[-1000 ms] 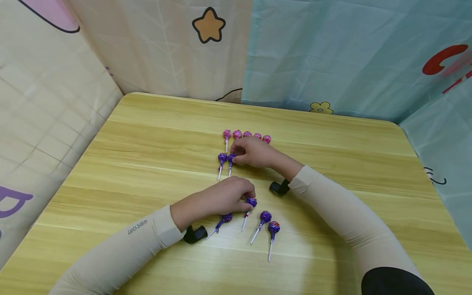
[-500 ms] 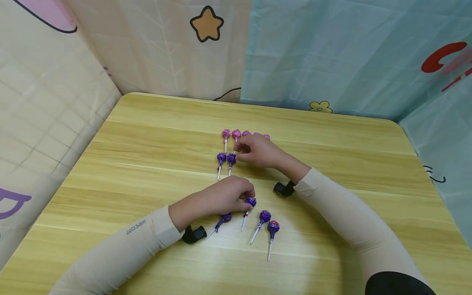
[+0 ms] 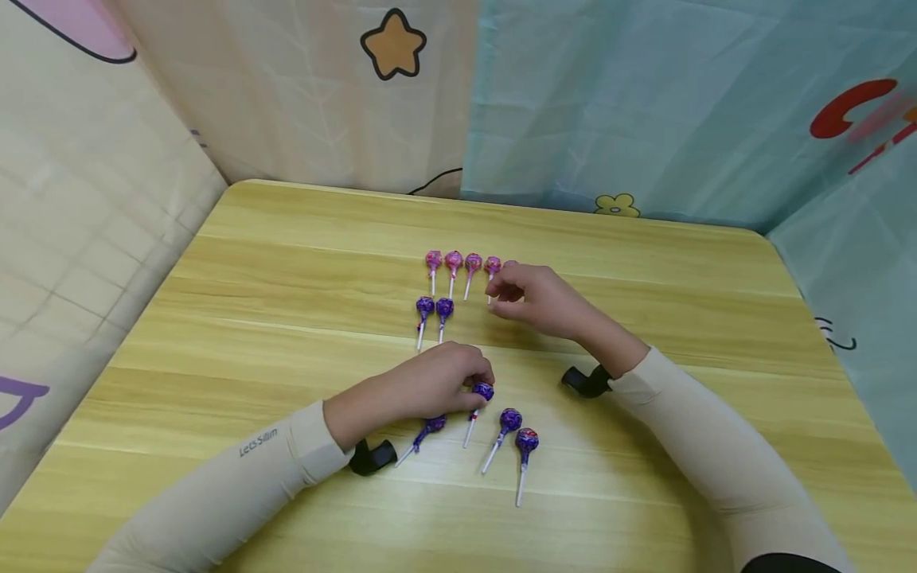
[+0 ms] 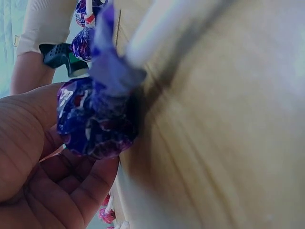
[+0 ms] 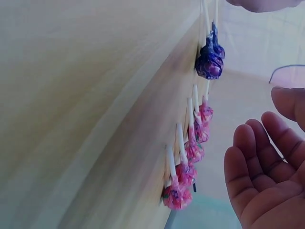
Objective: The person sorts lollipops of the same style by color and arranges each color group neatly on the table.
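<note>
My left hand [image 3: 437,382] holds the wrapped head of a purple lollipop [image 3: 483,391] between thumb and fingers, low at the table. Its white stick points toward the front. Under the same hand's wrist lies another purple lollipop [image 3: 432,426], partly covered. My right hand [image 3: 540,298] hovers with loosely bent fingers and nothing in them, as its palm [image 5: 271,191] shows in the right wrist view. It hides part of the pink row's right end. Left of it, two purple lollipops [image 3: 444,309] lie side by side below the pink lollipops [image 3: 454,261].
Two more purple lollipops [image 3: 526,440] lie right of my left hand, heads away from me. All rest on a wooden table [image 3: 286,263] with curtains [image 3: 616,103] behind it. Black wrist cameras [image 3: 372,458] hang under both wrists.
My right hand has drawn back to the right from the second purple lollipop in the row, leaving it lying there. The left hand keeps its place on its lollipop.
</note>
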`<state>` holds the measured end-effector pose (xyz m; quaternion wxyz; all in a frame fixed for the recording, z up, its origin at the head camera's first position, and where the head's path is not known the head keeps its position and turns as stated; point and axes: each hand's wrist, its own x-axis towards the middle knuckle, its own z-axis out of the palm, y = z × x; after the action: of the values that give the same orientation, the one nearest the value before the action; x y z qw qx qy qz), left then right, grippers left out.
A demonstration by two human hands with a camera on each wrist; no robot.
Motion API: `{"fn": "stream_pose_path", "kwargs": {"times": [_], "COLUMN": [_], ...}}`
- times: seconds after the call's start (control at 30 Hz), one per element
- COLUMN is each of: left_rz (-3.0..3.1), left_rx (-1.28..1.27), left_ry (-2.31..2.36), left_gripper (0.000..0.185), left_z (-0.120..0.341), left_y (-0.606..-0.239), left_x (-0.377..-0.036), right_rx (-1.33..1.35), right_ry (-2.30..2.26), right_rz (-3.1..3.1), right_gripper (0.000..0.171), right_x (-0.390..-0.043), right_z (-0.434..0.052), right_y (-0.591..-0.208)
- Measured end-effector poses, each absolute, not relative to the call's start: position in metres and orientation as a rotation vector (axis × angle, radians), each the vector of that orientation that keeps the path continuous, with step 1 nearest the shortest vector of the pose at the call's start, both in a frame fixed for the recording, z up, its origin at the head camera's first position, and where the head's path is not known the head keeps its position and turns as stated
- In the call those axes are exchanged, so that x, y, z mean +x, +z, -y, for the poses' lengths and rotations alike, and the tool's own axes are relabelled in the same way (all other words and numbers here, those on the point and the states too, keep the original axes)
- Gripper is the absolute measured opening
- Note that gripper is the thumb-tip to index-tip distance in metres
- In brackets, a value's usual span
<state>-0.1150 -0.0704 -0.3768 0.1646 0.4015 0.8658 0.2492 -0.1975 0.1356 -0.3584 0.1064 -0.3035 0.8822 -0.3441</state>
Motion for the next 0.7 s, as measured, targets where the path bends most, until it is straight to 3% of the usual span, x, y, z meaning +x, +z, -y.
{"fn": "stream_pose_path", "kwargs": {"times": [0.7], "left_rz": [-2.494], "left_rx": [0.996], "left_ry": [0.787], "left_gripper": [0.018], "left_z": [0.072], "left_y": [-0.370], "left_x": [-0.124], "right_rx": [-0.823], "right_ry": [-1.026], "right_rz": [-2.592], "right_gripper": [0.016], "right_x": [-0.156], "right_z": [-0.177], "right_y": [-0.364]}}
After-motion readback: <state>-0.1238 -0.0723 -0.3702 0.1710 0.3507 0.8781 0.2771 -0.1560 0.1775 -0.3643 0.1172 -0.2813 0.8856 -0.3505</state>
